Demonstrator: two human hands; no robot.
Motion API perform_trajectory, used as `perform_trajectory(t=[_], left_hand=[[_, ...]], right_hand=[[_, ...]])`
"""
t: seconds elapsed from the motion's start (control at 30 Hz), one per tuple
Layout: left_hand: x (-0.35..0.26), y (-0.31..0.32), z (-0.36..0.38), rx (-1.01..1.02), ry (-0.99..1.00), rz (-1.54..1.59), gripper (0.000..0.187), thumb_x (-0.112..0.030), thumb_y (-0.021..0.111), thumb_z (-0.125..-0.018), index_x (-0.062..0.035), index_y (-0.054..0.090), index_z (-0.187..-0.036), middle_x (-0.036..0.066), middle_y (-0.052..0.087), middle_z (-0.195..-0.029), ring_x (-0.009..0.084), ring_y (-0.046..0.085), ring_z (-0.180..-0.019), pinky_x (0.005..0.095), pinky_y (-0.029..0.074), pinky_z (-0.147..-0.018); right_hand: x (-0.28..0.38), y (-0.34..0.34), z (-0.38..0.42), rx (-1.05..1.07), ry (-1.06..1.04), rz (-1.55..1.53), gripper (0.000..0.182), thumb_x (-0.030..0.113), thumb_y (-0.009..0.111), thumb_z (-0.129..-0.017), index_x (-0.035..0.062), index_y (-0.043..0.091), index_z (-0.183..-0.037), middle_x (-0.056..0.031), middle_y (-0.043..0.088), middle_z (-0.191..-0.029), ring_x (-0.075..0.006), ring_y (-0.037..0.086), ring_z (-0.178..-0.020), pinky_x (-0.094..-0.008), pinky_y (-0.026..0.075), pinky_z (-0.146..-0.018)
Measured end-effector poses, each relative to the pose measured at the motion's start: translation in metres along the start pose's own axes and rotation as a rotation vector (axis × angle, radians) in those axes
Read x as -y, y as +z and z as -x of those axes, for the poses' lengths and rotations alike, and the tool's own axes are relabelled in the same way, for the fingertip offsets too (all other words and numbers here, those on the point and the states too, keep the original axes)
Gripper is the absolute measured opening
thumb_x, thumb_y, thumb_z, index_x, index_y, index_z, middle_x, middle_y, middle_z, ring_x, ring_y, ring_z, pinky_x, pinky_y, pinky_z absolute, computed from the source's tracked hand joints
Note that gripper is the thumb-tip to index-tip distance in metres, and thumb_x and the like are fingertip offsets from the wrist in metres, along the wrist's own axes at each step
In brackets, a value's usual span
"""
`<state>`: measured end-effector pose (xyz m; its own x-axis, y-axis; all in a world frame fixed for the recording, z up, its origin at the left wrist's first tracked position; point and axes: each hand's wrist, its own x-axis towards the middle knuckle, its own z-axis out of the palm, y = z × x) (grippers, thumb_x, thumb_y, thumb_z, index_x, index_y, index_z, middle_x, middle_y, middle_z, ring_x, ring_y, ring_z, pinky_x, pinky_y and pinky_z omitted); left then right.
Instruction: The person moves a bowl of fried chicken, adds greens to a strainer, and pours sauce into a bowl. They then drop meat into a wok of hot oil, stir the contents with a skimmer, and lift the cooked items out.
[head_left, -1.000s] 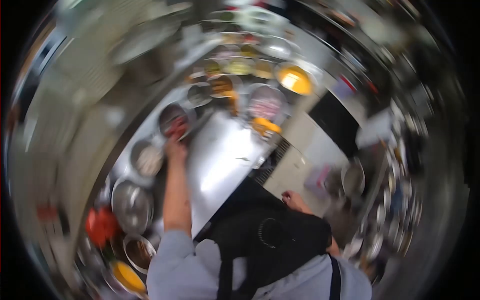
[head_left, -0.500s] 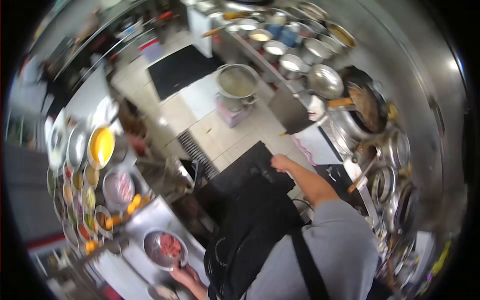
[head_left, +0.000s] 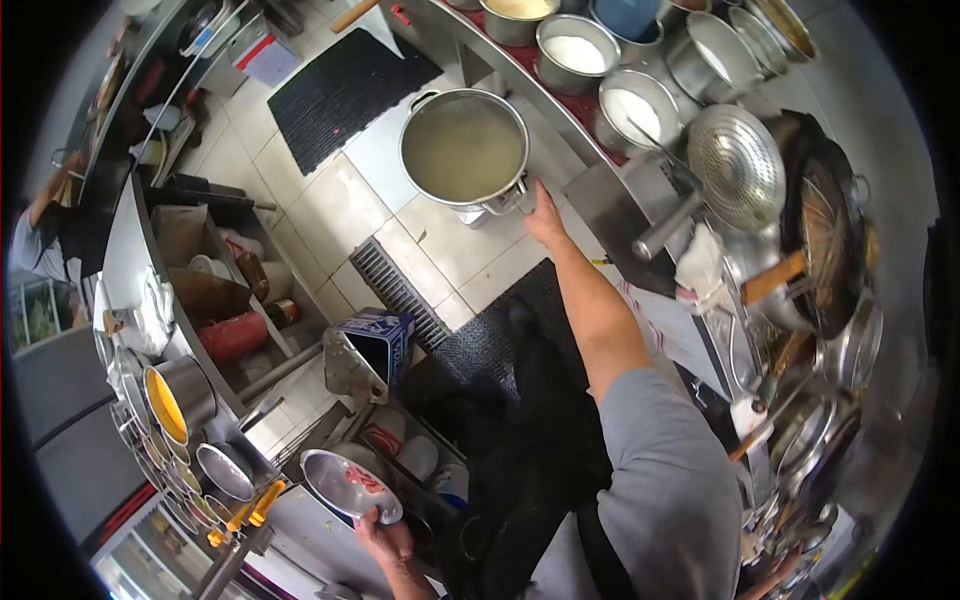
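Observation:
My left hand (head_left: 385, 540) is closed on the rim of a metal bowl (head_left: 325, 478), thumb over the edge. The bowl tilts, and pieces of raw red meat (head_left: 366, 482) lie along its side. My right arm is stretched far forward. At its end my right hand (head_left: 543, 217), with a finger extended, is right beside the handle of a large metal pot (head_left: 408, 160). Cloudy liquid (head_left: 465, 150) fills much of this pot, which stands low over the tiled floor.
At the right, metal pots of white powder (head_left: 577, 52), a perforated strainer (head_left: 740, 165) and a dark wok (head_left: 825, 240) crowd the counter. A pot of yellow liquid (head_left: 165, 400) stands at the left. A floor drain (head_left: 398, 292) and black mats (head_left: 345, 95) lie ahead.
My view has moved forward, nearer the large pot. My right hand has gone from above the black mat to the pot's handle. The bowl in my left hand is now more tilted.

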<state>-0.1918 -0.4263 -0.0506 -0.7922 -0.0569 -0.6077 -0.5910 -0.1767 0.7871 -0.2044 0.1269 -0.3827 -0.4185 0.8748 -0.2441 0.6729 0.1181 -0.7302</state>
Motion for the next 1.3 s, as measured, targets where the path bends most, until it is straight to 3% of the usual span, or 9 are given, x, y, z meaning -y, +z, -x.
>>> perform_trajectory(t=[0.27,0.3,0.33,0.5,0.7,0.77,0.97,1.03,1.3], left_hand=[[0.009,-0.130,0.057,-0.319,0.090,0.428,0.056,-0.005,0.047,-0.086,0.0138,0.036,-0.138,0.028,0.048,-0.137,0.0359,0.047,-0.130,0.0381,0.037,-0.116],[0.013,-0.155,0.060,-0.498,0.168,0.447,0.057,-0.006,0.045,-0.088,0.0156,0.033,-0.139,0.026,0.047,-0.138,0.0356,0.049,-0.128,0.0382,0.039,-0.113],[-0.021,-0.060,0.098,-0.746,0.091,0.031,0.022,-0.009,0.056,-0.094,-0.0001,0.063,-0.113,0.008,0.064,-0.097,0.0170,0.057,-0.085,0.0334,0.048,-0.080],[0.002,-0.117,0.098,-0.750,0.100,-0.031,0.027,-0.016,0.059,-0.093,0.0032,0.063,-0.112,0.011,0.067,-0.100,0.0204,0.060,-0.084,0.0389,0.051,-0.081],[0.025,-0.149,0.064,-0.573,0.044,-0.097,0.035,-0.023,0.062,-0.092,0.0064,0.064,-0.111,0.014,0.070,-0.103,0.0238,0.063,-0.083,0.0444,0.053,-0.083],[0.041,-0.142,0.029,-0.025,0.021,0.212,0.055,-0.012,0.046,-0.088,0.0096,0.040,-0.138,0.021,0.044,-0.145,0.0285,0.045,-0.132,0.0300,0.046,-0.100],[0.052,-0.063,-0.027,0.143,0.153,-0.126,0.024,-0.007,0.052,-0.085,0.0106,0.056,-0.101,0.017,0.060,-0.103,0.0234,0.058,-0.091,0.0326,0.048,-0.078],[0.042,-0.026,-0.025,0.249,0.122,-0.194,0.023,-0.010,0.051,-0.086,0.0095,0.056,-0.098,0.016,0.060,-0.100,0.0220,0.058,-0.086,0.0325,0.048,-0.072],[0.035,0.133,-0.008,0.871,0.501,-0.716,0.023,-0.006,0.053,-0.087,0.0068,0.052,-0.106,0.014,0.058,-0.110,0.0225,0.055,-0.096,0.0377,0.048,-0.081]], right_hand=[[0.017,-0.020,-0.013,0.288,-0.055,0.011,0.037,0.009,0.064,-0.075,0.0024,0.061,-0.111,-0.0214,0.064,-0.114,-0.0404,0.062,-0.104,-0.0461,0.050,-0.088],[0.022,-0.021,-0.006,0.218,-0.077,0.097,0.034,0.011,0.066,-0.075,0.0029,0.061,-0.107,-0.0201,0.065,-0.107,-0.0392,0.063,-0.100,-0.0469,0.050,-0.085],[0.026,-0.020,-0.001,0.147,-0.096,0.181,0.032,0.012,0.068,-0.075,0.0034,0.060,-0.104,-0.0189,0.066,-0.100,-0.0379,0.064,-0.097,-0.0477,0.051,-0.081],[0.070,-0.023,0.014,-0.088,-0.241,0.138,0.033,0.017,0.069,-0.076,0.0064,0.059,-0.106,-0.0184,0.062,-0.105,-0.0408,0.063,-0.094,-0.0490,0.052,-0.081],[0.132,-0.065,0.056,-0.025,-0.312,0.261,0.039,0.020,0.072,-0.076,0.0033,0.056,-0.109,-0.0189,0.060,-0.113,-0.0403,0.063,-0.096,-0.0502,0.053,-0.081],[0.156,-0.104,0.098,-0.052,-0.302,0.204,0.044,0.019,0.072,-0.077,0.0032,0.055,-0.114,-0.0217,0.059,-0.114,-0.0419,0.064,-0.094,-0.0493,0.054,-0.079],[0.172,-0.243,0.203,-0.073,-0.145,-0.308,0.045,0.008,0.069,-0.080,-0.0027,0.050,-0.119,-0.0212,0.061,-0.102,-0.0335,0.068,-0.088,-0.0436,0.056,-0.079],[0.152,-0.299,0.245,0.426,0.073,-1.180,0.047,0.005,0.066,-0.086,-0.0040,0.048,-0.129,-0.0189,0.062,-0.108,-0.0268,0.069,-0.084,-0.0406,0.058,-0.078],[0.096,-0.465,0.440,0.646,-0.080,-1.024,0.067,0.009,0.061,-0.091,0.0068,0.029,-0.149,-0.0160,0.065,-0.106,-0.0129,0.061,-0.064,-0.0239,0.052,-0.051]])
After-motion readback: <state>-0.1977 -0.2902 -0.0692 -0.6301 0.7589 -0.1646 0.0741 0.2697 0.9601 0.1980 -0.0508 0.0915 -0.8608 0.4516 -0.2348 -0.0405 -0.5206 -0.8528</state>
